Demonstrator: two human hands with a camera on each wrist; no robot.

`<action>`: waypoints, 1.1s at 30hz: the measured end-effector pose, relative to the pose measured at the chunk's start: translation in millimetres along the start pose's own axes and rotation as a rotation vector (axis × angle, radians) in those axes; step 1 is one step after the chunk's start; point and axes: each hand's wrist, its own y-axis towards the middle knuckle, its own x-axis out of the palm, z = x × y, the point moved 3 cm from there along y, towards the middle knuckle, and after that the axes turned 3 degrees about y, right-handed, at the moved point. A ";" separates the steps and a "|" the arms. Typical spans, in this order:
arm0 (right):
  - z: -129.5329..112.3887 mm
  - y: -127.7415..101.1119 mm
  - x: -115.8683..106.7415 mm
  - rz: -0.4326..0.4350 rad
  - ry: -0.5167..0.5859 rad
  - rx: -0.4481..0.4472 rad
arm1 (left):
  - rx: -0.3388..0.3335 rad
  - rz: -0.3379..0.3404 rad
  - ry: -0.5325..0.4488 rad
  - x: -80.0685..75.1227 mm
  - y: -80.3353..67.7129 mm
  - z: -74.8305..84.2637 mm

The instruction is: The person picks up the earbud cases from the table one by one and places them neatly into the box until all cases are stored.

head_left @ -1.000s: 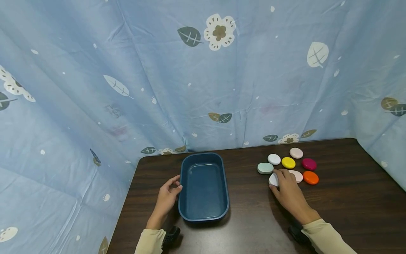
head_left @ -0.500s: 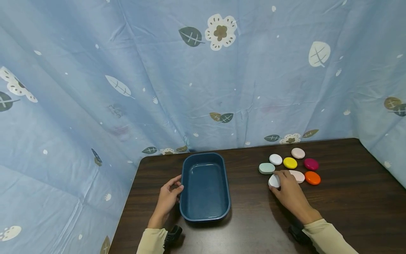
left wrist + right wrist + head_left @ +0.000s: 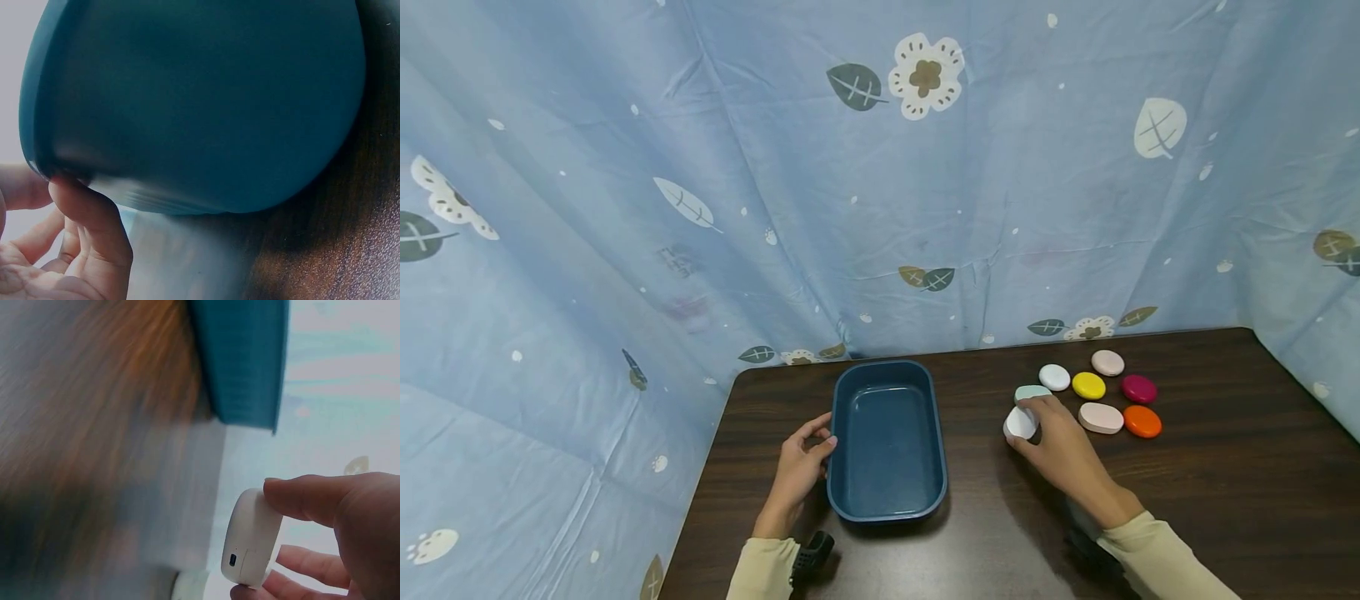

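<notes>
White case (image 3: pixel 1018 423), pinched in the right hand (image 3: pixel 1062 448), has come left, apart from the pink oval (image 3: pixel 1101 418) and nearer the tray (image 3: pixel 887 450), though not inside; it seems lifted off the worktop (image 3: pixel 985 508); the left hand (image 3: pixel 800 469) pinches the tray's near-side edge.

Right of the frame's centre, we see the right hand (image 3: pixel 1063 446) has carried the white case (image 3: pixel 1019 422) leftward; it seems lifted off the counter (image 3: pixel 981 475), though blur leaves us unsure. The pale pink case (image 3: pixel 1101 418) now lies uncovered, the pale green case (image 3: pixel 1032 392) partly hidden.
</notes>
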 end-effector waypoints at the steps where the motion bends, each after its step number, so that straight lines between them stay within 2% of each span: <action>1: -3.0 1.1 0.5 -0.003 0.007 0.003 | 0.001 0.000 0.001 0.1 -0.1 0.0; 12: -40.7 15.6 8.1 0.007 0.068 -0.039 | 0.007 -0.003 -0.003 -1.3 -2.1 -1.3; 23: -78.2 33.3 24.9 -0.001 0.141 -0.089 | 0.013 0.002 -0.028 0.4 -2.0 -3.3; 33: -106.2 43.6 42.0 -0.045 0.192 -0.105 | 0.006 0.009 -0.043 2.6 0.6 -2.2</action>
